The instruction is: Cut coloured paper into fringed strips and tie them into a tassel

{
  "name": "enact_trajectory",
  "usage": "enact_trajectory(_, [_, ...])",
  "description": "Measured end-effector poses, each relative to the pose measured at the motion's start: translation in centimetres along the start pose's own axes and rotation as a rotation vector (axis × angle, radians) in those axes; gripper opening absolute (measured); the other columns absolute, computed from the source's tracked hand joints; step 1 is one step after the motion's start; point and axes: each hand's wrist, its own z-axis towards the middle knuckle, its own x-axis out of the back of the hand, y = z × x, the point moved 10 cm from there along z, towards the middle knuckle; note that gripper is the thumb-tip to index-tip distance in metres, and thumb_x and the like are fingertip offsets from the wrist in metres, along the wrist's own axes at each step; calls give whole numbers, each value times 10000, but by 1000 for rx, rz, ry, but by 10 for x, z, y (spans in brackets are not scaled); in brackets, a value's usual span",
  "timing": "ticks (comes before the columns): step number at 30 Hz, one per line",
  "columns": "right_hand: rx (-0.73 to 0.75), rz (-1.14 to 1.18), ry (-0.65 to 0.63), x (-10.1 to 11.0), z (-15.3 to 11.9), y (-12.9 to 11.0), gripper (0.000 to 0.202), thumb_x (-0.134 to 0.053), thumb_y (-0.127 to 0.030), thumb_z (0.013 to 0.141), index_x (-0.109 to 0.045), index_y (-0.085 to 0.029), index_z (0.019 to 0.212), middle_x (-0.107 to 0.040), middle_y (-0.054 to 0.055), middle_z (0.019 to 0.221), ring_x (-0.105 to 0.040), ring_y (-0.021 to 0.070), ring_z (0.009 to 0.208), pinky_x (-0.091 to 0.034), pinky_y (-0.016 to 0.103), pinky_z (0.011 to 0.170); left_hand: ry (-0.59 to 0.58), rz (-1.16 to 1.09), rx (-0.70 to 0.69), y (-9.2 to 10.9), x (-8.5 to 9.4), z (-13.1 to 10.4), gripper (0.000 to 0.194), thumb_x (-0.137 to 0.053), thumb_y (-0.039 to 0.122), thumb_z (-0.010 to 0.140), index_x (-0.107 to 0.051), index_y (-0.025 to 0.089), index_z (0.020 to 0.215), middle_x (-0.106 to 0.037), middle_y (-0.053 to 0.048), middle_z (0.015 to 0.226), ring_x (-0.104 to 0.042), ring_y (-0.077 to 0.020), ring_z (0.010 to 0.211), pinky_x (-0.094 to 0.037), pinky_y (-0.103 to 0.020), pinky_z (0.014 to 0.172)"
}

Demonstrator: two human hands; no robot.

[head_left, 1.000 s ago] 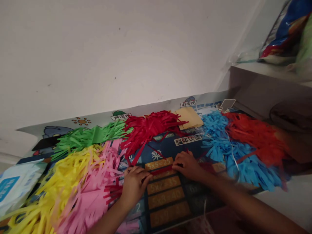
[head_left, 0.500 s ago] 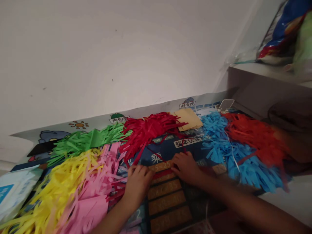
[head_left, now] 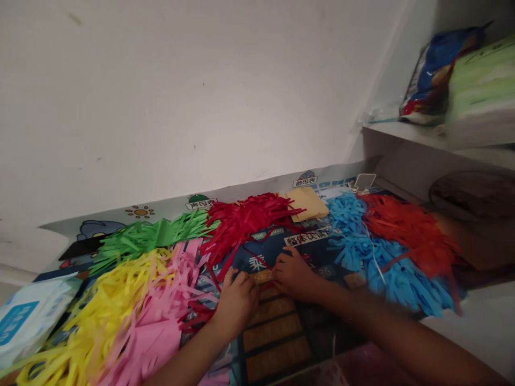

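Note:
My left hand (head_left: 238,301) is closed, fingers curled, over the printed blue mat (head_left: 251,257), with loose red strips (head_left: 201,316) beside it. To its right my right hand (head_left: 295,273) has its fingers bent together; a thin dark red strip shows between the two hands, and both seem to pinch it, though the fingertips are hard to make out. Beyond them lies a fringed red paper bundle (head_left: 251,214). Left of my hands are pink (head_left: 161,327), yellow (head_left: 108,305) and green (head_left: 156,236) fringed paper. Blue (head_left: 386,262) and orange-red (head_left: 410,230) bundles lie to the right.
Tan paper (head_left: 308,205) lies near the wall (head_left: 181,96). A white and blue packet (head_left: 32,311) is at the left edge. At the right, a shelf (head_left: 418,136) holds a blue bag (head_left: 436,69) and a green package (head_left: 483,86).
The camera view has shifted, showing more of the shelf at right. My two hands have come slightly nearer each other. The paper bundles keep their arrangement.

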Motion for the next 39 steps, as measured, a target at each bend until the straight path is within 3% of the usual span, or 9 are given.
enact_trajectory(5, [-39, 123, 20, -7, -11, 3, 128, -564, -206, 912, -681, -243, 877, -705, 16, 909, -514, 193, 946, -253, 426, 942, 50, -67, 45, -8, 2, -17, 137, -574, 136, 887, -662, 237, 857, -679, 2, 801, -550, -194, 854, -287, -448, 939])
enact_trajectory(9, [-191, 189, 21, -13, -30, 28, 145, -584, -244, 918, -700, -261, 833, -713, -5, 898, -521, 180, 921, -258, 391, 866, 83, -225, 135, -27, 2, -31, 146, -563, 182, 910, -691, 252, 906, -713, -13, 860, -587, -195, 847, -324, -408, 846])
enact_trajectory(16, [-349, 211, -31, -10, -20, 46, 104, -671, -268, 828, -674, -203, 748, -679, 25, 780, -515, 189, 785, -263, 348, 712, -95, -150, 341, -46, -11, -21, 111, -596, 213, 874, -668, 202, 791, -679, -36, 802, -587, -238, 841, -338, -402, 782])
enact_trajectory(23, [79, 78, -73, -5, -13, 0, 175, -515, -158, 929, -675, -202, 872, -690, 48, 935, -489, 221, 970, -273, 426, 850, -38, -40, -63, -5, -13, -13, 252, -666, 154, 844, -630, 298, 1049, -688, 17, 924, -558, -209, 920, -261, -460, 963])
enact_trajectory(27, [63, 67, -80, -15, -9, 2, 178, -519, -164, 920, -676, -196, 843, -694, 43, 872, -509, 201, 887, -300, 400, 817, 84, 1, -72, -1, -18, 0, 125, -654, 119, 836, -656, 223, 907, -669, 5, 781, -571, -186, 774, -240, -492, 991])
enact_trajectory(29, [-7, 63, -66, -7, -8, 3, 157, -537, -203, 911, -679, -204, 845, -700, 33, 848, -520, 200, 862, -308, 390, 793, 201, -8, -94, 4, -5, 2, 126, -607, 109, 858, -646, 206, 786, -643, 24, 688, -562, -164, 691, -248, -474, 994])
enact_trajectory(32, [-141, 205, -26, 29, -14, -2, 113, -596, -280, 881, -701, -267, 923, -717, 4, 912, -538, 198, 883, -315, 371, 805, 367, -58, -126, 13, 37, -8, 262, -450, 136, 950, -648, 224, 803, -675, 50, 719, -584, -135, 674, -204, -449, 1059])
enact_trajectory(35, [-302, 686, -26, 59, -23, -11, 184, -544, -314, 902, -723, -269, 899, -721, -3, 911, -558, 181, 881, -340, 339, 833, 477, -170, -184, 26, 95, -23, 358, -312, 169, 1018, -656, 244, 953, -731, 59, 868, -634, -99, 749, -189, -376, 1115])
enact_trajectory(39, [-524, 1516, -113, 50, -24, -31, 202, -646, -374, 753, -711, -194, 689, -647, -22, 641, -513, 121, 597, -378, 252, 626, 536, -238, -201, 36, 147, -30, 349, -313, 230, 1030, -656, 250, 968, -747, 63, 857, -668, -75, 746, -254, -287, 1113])
